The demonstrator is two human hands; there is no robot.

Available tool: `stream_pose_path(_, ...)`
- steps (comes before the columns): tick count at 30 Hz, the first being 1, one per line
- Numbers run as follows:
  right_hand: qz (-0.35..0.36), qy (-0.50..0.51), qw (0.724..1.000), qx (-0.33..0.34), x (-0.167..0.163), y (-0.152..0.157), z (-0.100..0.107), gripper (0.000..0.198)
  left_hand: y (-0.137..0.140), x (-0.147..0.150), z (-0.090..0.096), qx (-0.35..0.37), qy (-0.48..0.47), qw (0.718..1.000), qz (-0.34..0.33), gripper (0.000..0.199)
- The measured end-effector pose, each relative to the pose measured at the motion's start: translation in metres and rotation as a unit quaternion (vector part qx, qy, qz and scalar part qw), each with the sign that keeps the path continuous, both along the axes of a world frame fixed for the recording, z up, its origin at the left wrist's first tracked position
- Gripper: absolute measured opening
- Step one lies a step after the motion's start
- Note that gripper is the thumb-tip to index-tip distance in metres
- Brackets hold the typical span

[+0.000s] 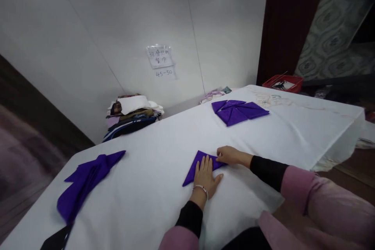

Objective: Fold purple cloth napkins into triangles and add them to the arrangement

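A folded purple napkin [191, 172] lies on the white tablecloth in front of me, with a point toward the far side and another toward the near left. My left hand [206, 175], a bracelet at its wrist, rests flat on the napkin with fingers stretched out. At the napkin's right corner my right hand [227, 155] pinches the cloth between thumb and fingers. Farther back lie several folded purple napkins [236, 113] in a cluster. A loose heap of purple cloth [84, 181] is at the table's left end.
The table wears a white cloth [152, 187]. Behind it, against the wall, sits a pile of folded clothes [131, 113]. A red basket [283, 84] stands past the far right end. A dark flat object [55, 239] lies at the near left, and a handwritten sign [159, 56] hangs on the wall.
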State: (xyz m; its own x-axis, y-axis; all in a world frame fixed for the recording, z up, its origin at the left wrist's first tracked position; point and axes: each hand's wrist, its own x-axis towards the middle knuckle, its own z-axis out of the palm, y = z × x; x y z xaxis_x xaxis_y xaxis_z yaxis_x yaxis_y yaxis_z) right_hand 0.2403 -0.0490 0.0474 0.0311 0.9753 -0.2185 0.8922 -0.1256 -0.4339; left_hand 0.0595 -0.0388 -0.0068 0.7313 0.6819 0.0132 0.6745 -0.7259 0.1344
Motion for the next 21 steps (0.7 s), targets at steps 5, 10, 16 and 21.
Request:
stream_pose_path(5,-0.016,0.039,0.999,-0.020,-0.002,0.005,-0.002,0.012,0.002,-0.003,-0.003,-0.009,-0.006,1.000,-0.006,0.077)
stream_pose_path(10,-0.049,0.161,0.985,-0.047,-0.004,0.004,-0.007,0.008,0.003,-0.005,-0.007,-0.019,-0.021,1.000,-0.005,0.075)
stream_pose_path(16,-0.100,0.382,0.913,-0.102,0.003,-0.005,-0.026,0.023,0.002,-0.007,-0.011,-0.028,-0.062,0.998,-0.016,0.069)
stream_pose_path(21,-0.126,0.556,0.810,-0.135,0.010,-0.024,-0.029,0.068,-0.001,-0.003,-0.009,-0.015,-0.068,0.997,-0.022,0.057)
